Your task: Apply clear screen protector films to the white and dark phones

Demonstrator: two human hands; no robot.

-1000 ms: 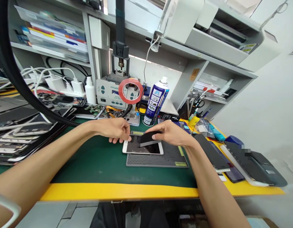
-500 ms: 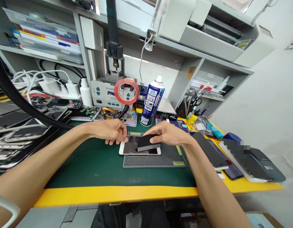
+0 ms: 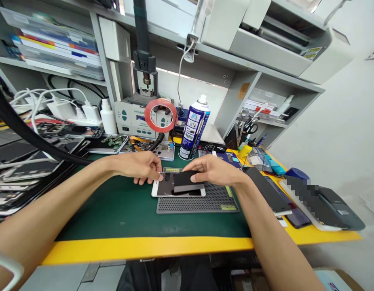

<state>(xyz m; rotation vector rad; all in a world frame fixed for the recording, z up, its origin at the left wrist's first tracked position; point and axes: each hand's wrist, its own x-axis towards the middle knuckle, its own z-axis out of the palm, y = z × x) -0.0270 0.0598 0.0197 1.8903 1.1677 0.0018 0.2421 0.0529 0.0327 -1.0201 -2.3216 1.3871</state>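
Black block (image 3: 184,182), one, and one phone (image 3: 166,186) occupy two hands (image 3: 146,165) (image 3: 215,169)

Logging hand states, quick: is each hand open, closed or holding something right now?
Left hand: fingers curled, thumb at one end of the white-bordered smartphone; whether it grips can't be told.
Right hand: closed, holding a black block.

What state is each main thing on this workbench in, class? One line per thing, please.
Perforated mat: lying flat
White phone: screen up, display dark, partly on the mat
Black block: held at the phone's screen
Left hand: fingers curled, thumb at the phone's left end
Right hand: gripping the block
Spray can: standing on its base
Red tape roll: on edge, ring facing the camera
White bottle: standing upright
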